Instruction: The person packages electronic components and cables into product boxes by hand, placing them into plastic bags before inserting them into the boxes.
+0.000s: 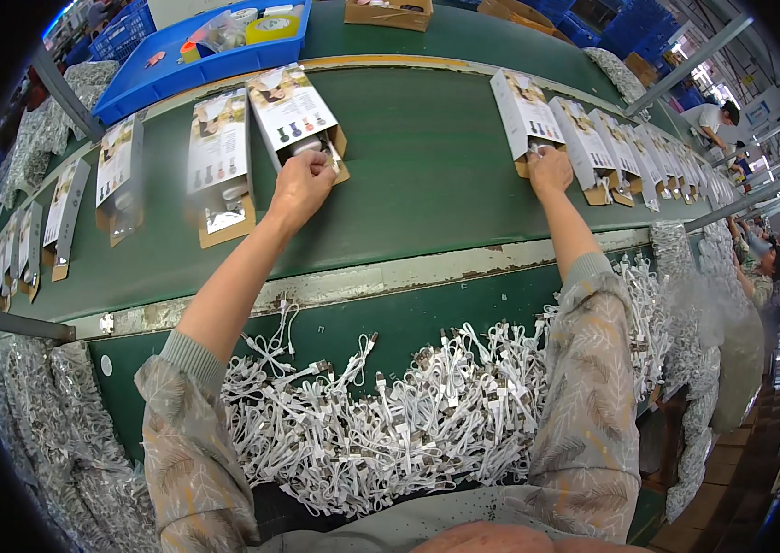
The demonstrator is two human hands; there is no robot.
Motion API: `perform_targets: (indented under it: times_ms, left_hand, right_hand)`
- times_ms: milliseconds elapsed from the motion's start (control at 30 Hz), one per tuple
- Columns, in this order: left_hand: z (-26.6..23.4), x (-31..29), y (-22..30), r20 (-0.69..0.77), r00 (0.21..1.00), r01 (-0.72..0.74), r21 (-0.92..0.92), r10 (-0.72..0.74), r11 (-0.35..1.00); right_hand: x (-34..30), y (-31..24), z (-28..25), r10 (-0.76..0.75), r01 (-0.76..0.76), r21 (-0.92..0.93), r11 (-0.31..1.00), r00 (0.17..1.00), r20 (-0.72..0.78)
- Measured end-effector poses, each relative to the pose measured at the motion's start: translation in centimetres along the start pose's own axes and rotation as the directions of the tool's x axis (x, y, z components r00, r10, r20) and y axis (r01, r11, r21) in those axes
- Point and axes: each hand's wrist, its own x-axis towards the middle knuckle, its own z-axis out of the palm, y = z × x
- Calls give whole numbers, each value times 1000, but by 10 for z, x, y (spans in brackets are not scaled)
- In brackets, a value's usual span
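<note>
My left hand (302,191) reaches to the open lower end of a white printed box (290,103). Its fingers are pinched together at the opening, next to a rounded white item (307,145) inside; whatever they hold is hidden. My right hand (551,172) is closed at the open end of another printed box (526,104) further right. A bit of white shows by its fingertips, too small to name. A large heap of short white USB cables (390,438) lies below, between my forearms.
Boxes with open brown flaps line the green conveyor belt (408,138) on both sides. A blue tray (196,69) with tape rolls stands behind, a cardboard carton (388,13) beyond. Bundles of bagged cables (95,415) hang at left. Metal posts flank the belt; people work at far right.
</note>
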Motion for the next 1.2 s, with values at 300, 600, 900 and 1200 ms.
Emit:
perform_targets:
  times_ms: [300,600,900,1200]
  left_hand:
    - [-24,-48,2,108,994,45,-95,-35,994]
    - [-31,-76,14,92,992,-77,-50,81,996]
    - [-50,-136,23,194,981,-40,36,32,999]
    - [-68,-162,34,275,953,-159,87,129,984]
  right_hand:
    - [13,14,-9,319,-326,190,926,945,71]
    - [14,38,-41,313,-269,345,899,947,-78]
    - [-145,-155,-102,-558,189,758,625,787,264]
    - [-163,-205,-58,-635,568,469,676,772,-19]
